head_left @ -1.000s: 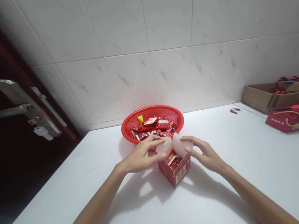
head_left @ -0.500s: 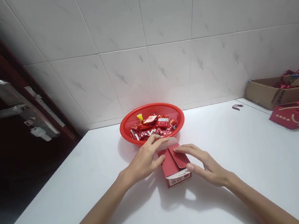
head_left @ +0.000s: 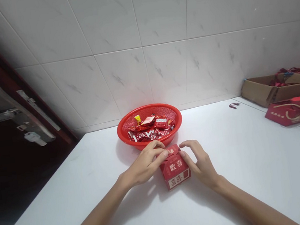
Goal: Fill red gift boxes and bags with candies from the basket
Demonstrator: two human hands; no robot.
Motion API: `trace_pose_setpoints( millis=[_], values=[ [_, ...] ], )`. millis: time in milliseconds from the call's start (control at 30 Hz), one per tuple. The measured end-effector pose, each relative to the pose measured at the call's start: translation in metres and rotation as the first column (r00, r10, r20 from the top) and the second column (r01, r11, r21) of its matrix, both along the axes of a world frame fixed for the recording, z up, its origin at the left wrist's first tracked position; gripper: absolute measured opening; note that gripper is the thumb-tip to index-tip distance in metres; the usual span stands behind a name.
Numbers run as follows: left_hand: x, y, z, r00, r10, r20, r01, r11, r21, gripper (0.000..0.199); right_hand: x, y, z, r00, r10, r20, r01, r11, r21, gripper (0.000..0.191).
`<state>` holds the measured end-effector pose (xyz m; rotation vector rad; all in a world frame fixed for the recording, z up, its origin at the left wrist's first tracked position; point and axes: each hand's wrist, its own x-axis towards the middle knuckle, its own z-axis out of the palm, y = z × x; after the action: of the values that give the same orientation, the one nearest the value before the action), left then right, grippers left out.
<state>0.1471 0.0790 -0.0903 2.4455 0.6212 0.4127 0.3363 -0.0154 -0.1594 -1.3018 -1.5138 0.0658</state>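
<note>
A small red paper gift box [head_left: 176, 168] with white characters stands on the white table, just in front of a red plastic basket. Its two printed flaps slope up toward each other like a roof. My left hand [head_left: 145, 163] grips the box from the far left, its thumb pressed on the top and its other fingers behind the far flap. On the right side, my right hand [head_left: 202, 164] is curled, with the thumb touching the top edge and the index finger at the far corner. Wrapped sweets [head_left: 152, 128] fill the basket [head_left: 123, 133].
At the right, a brown cardboard box [head_left: 260, 92] holds dark red ribbons. Red gift boxes with cord handles [head_left: 283, 113] lie before it. A short piece of dark ribbon [head_left: 234, 105] lies on the table [head_left: 95, 160]. A tiled wall stands behind, and a door with keys [head_left: 35, 138] is at left.
The plain inner flaps are now covered: the printed end flaps have been folded up over the box top. My right hand has moved slightly up, toward the top edge. The view has shifted slightly.
</note>
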Motion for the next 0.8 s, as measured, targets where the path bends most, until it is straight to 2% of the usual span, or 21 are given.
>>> trace_pose_setpoints(
  millis=[67, 167, 333, 433, 533, 667, 800],
  values=[
    [0.000, -0.001, 0.000, 0.999, 0.017, -0.035, -0.017, 1.000, -0.004, 0.037, 0.000, 0.002, -0.001, 0.999, -0.044, 0.014, 0.044, 0.999, -0.014, 0.014],
    [0.002, -0.002, -0.004, 0.998, 0.054, -0.044, -0.054, 0.998, 0.017, 0.029, 0.002, 0.004, -0.001, 0.998, -0.044, 0.035, 0.045, 0.999, -0.015, 0.014],
    [0.006, -0.009, -0.013, 0.993, 0.122, 0.004, -0.122, 0.993, -0.009, 0.029, 0.005, 0.000, 0.003, 0.984, 0.041, 0.172, -0.062, 0.991, 0.115, 0.016],
    [0.007, -0.017, -0.023, 0.979, 0.188, 0.072, -0.188, 0.982, -0.013, 0.031, 0.002, -0.004, 0.004, 0.953, 0.076, 0.294, -0.116, 0.986, 0.119, 0.025],
    [0.008, -0.024, -0.036, 0.957, 0.250, 0.145, -0.251, 0.968, -0.012, 0.031, -0.005, -0.007, 0.001, 0.925, 0.074, 0.373, -0.117, 0.988, 0.096, 0.032],
    [0.006, -0.029, -0.043, 0.934, 0.302, 0.193, -0.281, 0.951, -0.127, 0.034, -0.011, -0.008, -0.004, 0.910, 0.047, 0.411, -0.081, 0.995, 0.066, 0.038],
    [0.000, -0.032, -0.036, 0.896, 0.356, 0.266, -0.304, 0.928, -0.217, 0.034, -0.014, -0.010, -0.008, 0.914, 0.004, 0.406, -0.018, 0.999, 0.030, 0.038]
  ],
)
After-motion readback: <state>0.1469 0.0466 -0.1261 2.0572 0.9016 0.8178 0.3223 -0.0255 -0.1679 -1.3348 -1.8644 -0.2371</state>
